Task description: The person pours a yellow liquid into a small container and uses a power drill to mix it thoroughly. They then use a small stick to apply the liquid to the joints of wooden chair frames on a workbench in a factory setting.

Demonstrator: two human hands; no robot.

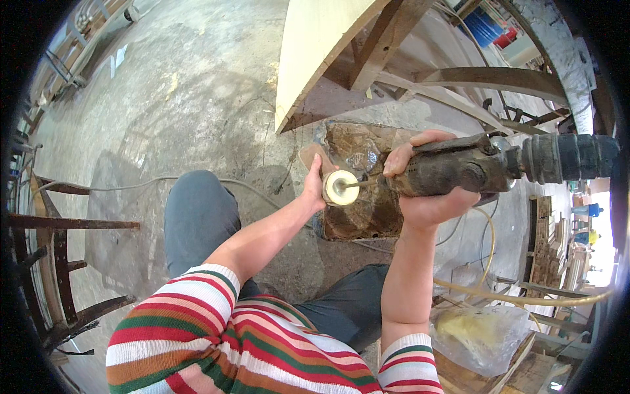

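Note:
My right hand (433,203) is wrapped round the dark, worn body of a power tool (453,167) held out in front of me. From its left end a thin metal shaft (364,184) runs to a round, cream-coloured wheel (335,182). My left hand (316,182) grips a small brown wooden piece (311,156) beside the wheel's left rim. The wheel and my fingers partly hide that piece, so its full shape and its contact with the wheel cannot be told. Below lies a brown, stained block or box top (361,220), close to my knees.
A pale, curved wooden panel on a timber frame (328,56) stands ahead. Dark wooden chair parts (65,276) are at the left. A grey cable (230,182) crosses the concrete floor, a yellow hose (525,300) runs at the right, and a clear plastic bag (482,335) lies lower right.

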